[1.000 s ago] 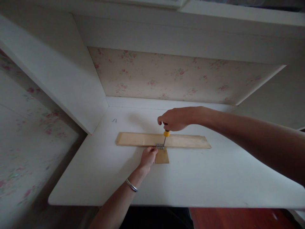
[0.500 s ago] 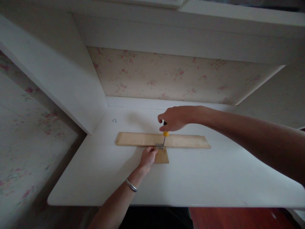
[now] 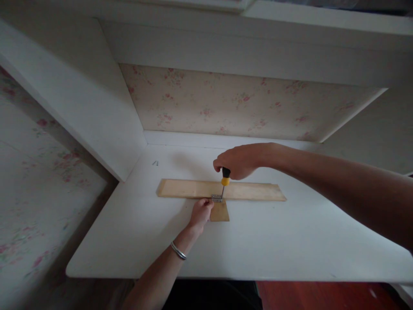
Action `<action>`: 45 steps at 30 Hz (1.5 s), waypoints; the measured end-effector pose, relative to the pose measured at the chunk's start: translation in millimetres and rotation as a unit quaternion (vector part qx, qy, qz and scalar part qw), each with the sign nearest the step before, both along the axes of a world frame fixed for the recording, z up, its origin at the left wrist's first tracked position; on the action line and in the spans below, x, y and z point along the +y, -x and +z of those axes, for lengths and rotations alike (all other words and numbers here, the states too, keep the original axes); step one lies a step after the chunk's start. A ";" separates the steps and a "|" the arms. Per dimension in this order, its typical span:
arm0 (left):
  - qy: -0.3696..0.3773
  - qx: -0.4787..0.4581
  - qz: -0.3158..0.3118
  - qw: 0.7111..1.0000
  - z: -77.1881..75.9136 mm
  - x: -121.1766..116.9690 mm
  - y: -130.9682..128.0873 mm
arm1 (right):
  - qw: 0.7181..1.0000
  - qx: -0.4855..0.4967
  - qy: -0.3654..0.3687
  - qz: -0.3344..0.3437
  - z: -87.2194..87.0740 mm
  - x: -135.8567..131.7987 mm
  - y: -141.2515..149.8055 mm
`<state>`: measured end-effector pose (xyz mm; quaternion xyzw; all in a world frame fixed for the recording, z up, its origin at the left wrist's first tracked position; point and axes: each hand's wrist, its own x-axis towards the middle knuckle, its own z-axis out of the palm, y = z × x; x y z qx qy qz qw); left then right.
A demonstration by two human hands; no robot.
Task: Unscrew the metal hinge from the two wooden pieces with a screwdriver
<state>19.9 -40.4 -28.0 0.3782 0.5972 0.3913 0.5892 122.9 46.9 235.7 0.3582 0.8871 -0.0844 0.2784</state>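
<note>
A long wooden plank (image 3: 251,191) lies flat on the white desk (image 3: 284,245). A small wooden block (image 3: 221,212) butts against its near edge, with a small metal bracket (image 3: 217,198) at the joint. My right hand (image 3: 237,160) is closed round the black top of a yellow-and-black screwdriver (image 3: 224,180) that stands upright with its tip on the bracket. My left hand (image 3: 200,215), a silver bangle on its wrist, is closed in a pinch on the bracket's left side, next to the small block.
Two small screws (image 3: 155,163) lie at the desk's far left near the white side panel (image 3: 80,99). Floral wallpaper (image 3: 238,103) backs the alcove under a white shelf. The desk's front edge runs across below my arms, with reddish floor beyond.
My right hand has shifted its grip on the screwdriver's handle, so more of the black handle shows now. The left hand, plank and block stay in place.
</note>
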 end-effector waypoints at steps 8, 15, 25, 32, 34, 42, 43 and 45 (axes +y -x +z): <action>0.002 -0.001 0.003 1.000 0.3 -0.4 -0.3 | 0.999 -0.025 -0.017 -0.012 -0.2 0.6 -0.6; 0.006 0.007 0.001 1.000 3.2 -0.5 -0.8 | 0.997 0.006 -0.054 -0.045 -6.5 2.0 -4.7; 0.008 0.001 0.009 1.000 6.3 -1.3 -2.0 | 0.989 -0.054 -0.043 -0.130 -3.3 0.6 -0.1; 0.005 -0.001 0.011 1.000 5.9 -1.9 -1.6 | 0.999 -0.014 -0.033 -0.002 -2.1 0.7 -8.0; 0.003 0.000 0.008 1.000 6.1 -1.9 -1.5 | 0.999 -0.003 -0.039 -0.023 -3.6 1.4 -8.2; -0.002 -0.002 0.008 1.000 8.0 -2.9 -1.1 | 0.992 -0.039 -0.042 -0.114 -4.2 3.7 0.2; -0.002 0.001 0.006 1.000 7.1 -2.7 -1.0 | 0.992 -0.049 -0.035 -0.115 -2.4 2.5 0.5; -0.002 0.008 0.003 1.000 5.1 -2.3 -0.8 | 0.993 -0.056 -0.031 -0.095 1.1 -0.5 -0.1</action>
